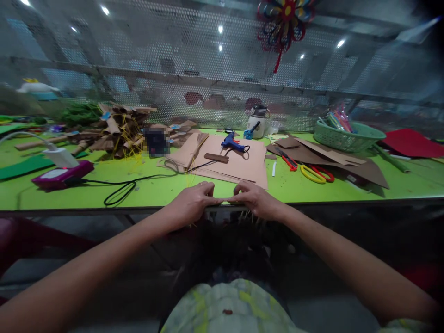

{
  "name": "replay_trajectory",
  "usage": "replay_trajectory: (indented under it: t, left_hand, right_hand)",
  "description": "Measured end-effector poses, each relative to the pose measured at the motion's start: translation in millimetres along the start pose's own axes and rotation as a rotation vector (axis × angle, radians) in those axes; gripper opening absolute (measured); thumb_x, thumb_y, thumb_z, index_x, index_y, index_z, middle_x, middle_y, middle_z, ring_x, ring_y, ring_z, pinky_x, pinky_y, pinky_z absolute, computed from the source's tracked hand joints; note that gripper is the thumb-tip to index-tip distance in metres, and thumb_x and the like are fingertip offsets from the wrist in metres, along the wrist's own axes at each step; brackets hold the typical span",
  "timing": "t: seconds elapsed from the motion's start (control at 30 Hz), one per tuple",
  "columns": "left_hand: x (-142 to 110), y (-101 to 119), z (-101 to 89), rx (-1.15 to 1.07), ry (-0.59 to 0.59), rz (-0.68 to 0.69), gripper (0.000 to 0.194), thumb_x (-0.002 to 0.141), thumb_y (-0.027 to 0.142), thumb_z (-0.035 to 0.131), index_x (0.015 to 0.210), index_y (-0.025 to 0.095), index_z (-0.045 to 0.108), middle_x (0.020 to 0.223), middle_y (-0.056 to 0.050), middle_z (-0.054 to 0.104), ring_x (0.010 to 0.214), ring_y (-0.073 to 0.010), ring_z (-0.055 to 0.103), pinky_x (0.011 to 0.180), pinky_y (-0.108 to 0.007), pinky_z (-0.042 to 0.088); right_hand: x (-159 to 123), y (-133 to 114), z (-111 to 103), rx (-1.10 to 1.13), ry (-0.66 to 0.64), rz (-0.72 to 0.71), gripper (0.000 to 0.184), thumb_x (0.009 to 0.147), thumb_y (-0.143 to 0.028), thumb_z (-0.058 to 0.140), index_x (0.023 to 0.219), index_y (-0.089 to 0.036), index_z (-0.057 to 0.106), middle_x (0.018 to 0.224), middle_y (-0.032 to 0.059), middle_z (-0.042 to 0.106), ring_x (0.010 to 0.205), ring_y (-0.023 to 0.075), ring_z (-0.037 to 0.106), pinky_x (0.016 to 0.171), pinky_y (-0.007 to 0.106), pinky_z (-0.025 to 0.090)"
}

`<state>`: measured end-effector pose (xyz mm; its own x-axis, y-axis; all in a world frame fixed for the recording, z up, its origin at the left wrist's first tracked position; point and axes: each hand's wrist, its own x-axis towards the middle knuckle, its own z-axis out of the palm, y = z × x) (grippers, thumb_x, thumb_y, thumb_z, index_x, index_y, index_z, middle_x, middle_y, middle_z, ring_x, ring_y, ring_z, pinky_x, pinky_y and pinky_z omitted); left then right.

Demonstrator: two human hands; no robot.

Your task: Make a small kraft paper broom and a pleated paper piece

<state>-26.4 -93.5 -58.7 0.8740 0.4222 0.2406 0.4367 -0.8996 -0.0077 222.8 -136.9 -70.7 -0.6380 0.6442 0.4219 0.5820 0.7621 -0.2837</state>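
Both my hands meet at the front edge of the green table. My left hand and my right hand are closed in a pinch, fingertips touching, around a thin small item I cannot make out. Thin yellowish strands hang below the hands at the table edge. Just beyond the fingers lies a stack of brown cardboard sheets with a blue glue gun and a small brown strip on it.
Red scissors and yellow scissors lie to the right, near more brown card and a green basket. A pile of cardboard pieces sits at left, with a pink device, white charger and black cable. A mesh panel backs the table.
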Motion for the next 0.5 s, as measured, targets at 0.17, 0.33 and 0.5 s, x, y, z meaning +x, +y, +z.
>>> replay_trajectory:
  t: [0.17, 0.33, 0.5]
  left_hand:
    - [-5, -4, 3.1, -0.043, 0.022, -0.011, 0.029, 0.088, 0.015, 0.045, 0.102, 0.026, 0.068, 0.08, -0.002, 0.049, 0.072, -0.0145, 0.045, 0.06, -0.023, 0.032]
    - [-15, -7, -4.1, -0.036, 0.038, 0.065, 0.024, 0.089, 0.011, 0.044, 0.093, 0.018, 0.066, 0.085, -0.005, 0.055, 0.079, -0.0166, 0.048, 0.068, -0.026, 0.038]
    - [-20, -4, -7.3, 0.03, -0.009, 0.12, 0.024, 0.086, 0.006, 0.044, 0.097, 0.014, 0.063, 0.088, -0.009, 0.056, 0.085, -0.0193, 0.048, 0.077, -0.03, 0.041]
  right_hand:
    - [-14, 4, -7, 0.041, 0.049, -0.004, 0.039, 0.081, 0.003, 0.047, 0.106, -0.019, 0.067, 0.096, 0.0097, 0.065, 0.091, 0.0214, 0.05, 0.079, 0.037, 0.046]
    - [-20, -1, -12, -0.045, -0.042, 0.002, 0.047, 0.074, 0.008, 0.049, 0.112, -0.014, 0.064, 0.104, 0.0127, 0.065, 0.096, 0.024, 0.047, 0.081, 0.04, 0.047]
    - [-26, -7, -11, -0.121, -0.059, -0.005, 0.056, 0.069, 0.011, 0.049, 0.12, -0.012, 0.058, 0.116, 0.0147, 0.062, 0.101, 0.0241, 0.046, 0.085, 0.041, 0.046]
